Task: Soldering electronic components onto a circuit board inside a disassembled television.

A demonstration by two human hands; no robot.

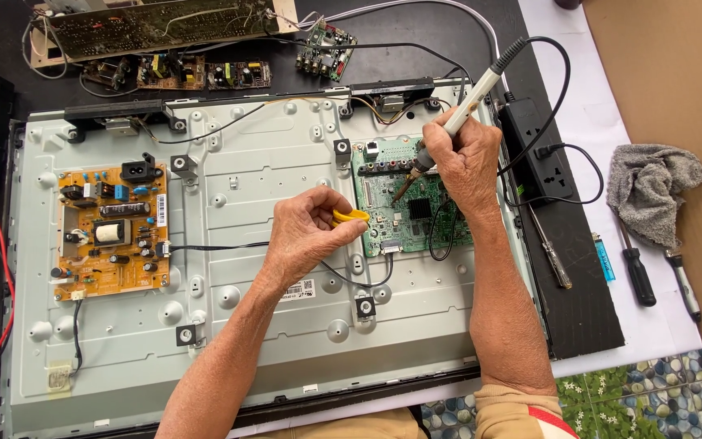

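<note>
My right hand grips a white soldering iron like a pen, its tip resting on the green main board at the right of an opened flat screen's metal back panel. My left hand is closed around a small yellow tool, held just left of the green board above the panel. The iron's black cord loops up and right over my right hand. An orange power board sits at the panel's left side.
A black power strip lies right of the panel. Screwdrivers, a blue lighter and a grey rag rest on the white surface at right. Loose circuit boards lie at the top. Red wires run at far left.
</note>
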